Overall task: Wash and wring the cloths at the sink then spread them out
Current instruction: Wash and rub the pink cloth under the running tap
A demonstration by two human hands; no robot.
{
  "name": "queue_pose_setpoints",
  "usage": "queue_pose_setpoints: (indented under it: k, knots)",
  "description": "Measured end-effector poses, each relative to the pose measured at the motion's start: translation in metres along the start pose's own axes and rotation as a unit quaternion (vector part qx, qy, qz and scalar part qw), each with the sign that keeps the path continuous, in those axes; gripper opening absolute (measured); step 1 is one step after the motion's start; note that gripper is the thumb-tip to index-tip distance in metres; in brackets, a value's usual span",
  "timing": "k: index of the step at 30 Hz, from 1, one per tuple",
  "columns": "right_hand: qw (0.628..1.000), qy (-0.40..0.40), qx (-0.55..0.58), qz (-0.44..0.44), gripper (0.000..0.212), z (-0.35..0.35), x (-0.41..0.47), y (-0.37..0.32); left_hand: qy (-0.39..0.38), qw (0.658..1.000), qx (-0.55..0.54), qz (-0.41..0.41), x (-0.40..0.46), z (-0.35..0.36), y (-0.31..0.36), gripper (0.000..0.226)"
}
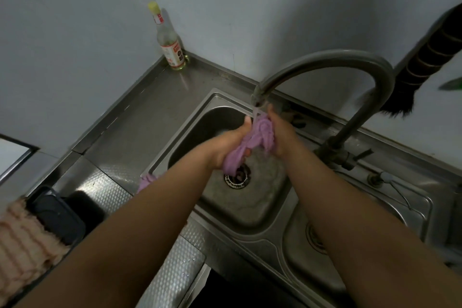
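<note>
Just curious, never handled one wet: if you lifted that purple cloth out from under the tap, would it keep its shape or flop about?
Probably floppy: the purple cloth bunches into folds between the left hand and right hand, one end dangling toward the drain. Likely heavy for its size, since the tap is soaking it. It would probably drip.

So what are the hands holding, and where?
Both grip the purple cloth under the tap: left hand around its lower bunch, right hand against its upper right side.
</note>
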State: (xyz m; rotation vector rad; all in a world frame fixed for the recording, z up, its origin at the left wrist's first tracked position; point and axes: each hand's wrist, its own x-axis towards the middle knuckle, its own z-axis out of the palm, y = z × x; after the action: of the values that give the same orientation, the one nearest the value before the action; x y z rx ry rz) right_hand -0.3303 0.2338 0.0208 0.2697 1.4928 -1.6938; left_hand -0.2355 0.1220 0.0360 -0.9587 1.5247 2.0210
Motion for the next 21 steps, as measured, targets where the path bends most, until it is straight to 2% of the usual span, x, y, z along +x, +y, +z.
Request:
queue_pose_setpoints:
  k: [1,3,5,6,9,11,12,13,14,16,18,19,21]
  knots:
    - [0.998,-0.004,-0.057,-0.009,0.05,-0.014,-0.002,0.005,-0.069,0.997,0.003,-0.018,-0.01,-0.007,0.005,0.069]
    - [0.979,0.012,-0.193,-0.057,0.039,-0.04,-0.016,0.007,-0.156,0.987,0.03,-0.019,-0.024,-0.014,0.014,0.051]
    - [0.962,0.015,-0.259,-0.085,0.03,-0.061,-0.032,0.011,-0.192,0.975,0.113,-0.015,-0.026,-0.02,0.017,0.068]
    - [0.962,0.026,-0.263,-0.076,0.033,-0.07,-0.04,0.014,-0.197,0.96,0.196,-0.022,-0.029,-0.014,0.021,0.07]
    - [0.978,0.124,-0.17,-0.006,0.04,-0.093,-0.055,0.029,-0.182,0.867,0.463,-0.013,-0.021,0.018,0.02,0.06]
    - [0.975,0.203,-0.085,-0.012,0.044,-0.106,-0.063,0.038,-0.102,0.781,0.615,0.036,-0.021,0.045,0.02,0.053]
    - [0.971,0.234,-0.043,-0.027,0.057,-0.114,-0.064,0.04,-0.055,0.745,0.661,0.073,-0.021,0.057,0.018,0.048]
    - [0.966,0.257,-0.012,-0.034,0.073,-0.119,-0.069,0.039,-0.028,0.725,0.681,0.098,-0.019,0.068,0.014,0.043]
    - [0.959,0.278,0.007,-0.045,0.088,-0.127,-0.072,0.036,-0.015,0.717,0.686,0.118,-0.02,0.079,0.011,0.041]
    - [0.95,0.308,-0.02,-0.05,0.107,-0.142,-0.074,0.027,-0.004,0.726,0.672,0.147,-0.02,0.096,0.004,0.039]
    - [0.956,0.283,-0.067,-0.05,0.117,-0.156,-0.069,0.022,-0.008,0.746,0.646,0.161,-0.023,0.105,0.003,0.033]
    - [0.961,0.26,-0.085,-0.048,0.118,-0.163,-0.066,0.022,-0.013,0.762,0.628,0.158,-0.024,0.104,0.002,0.029]
    - [0.965,0.226,-0.123,-0.054,0.105,-0.165,-0.068,0.022,-0.025,0.792,0.593,0.142,-0.024,0.098,0.0,0.024]
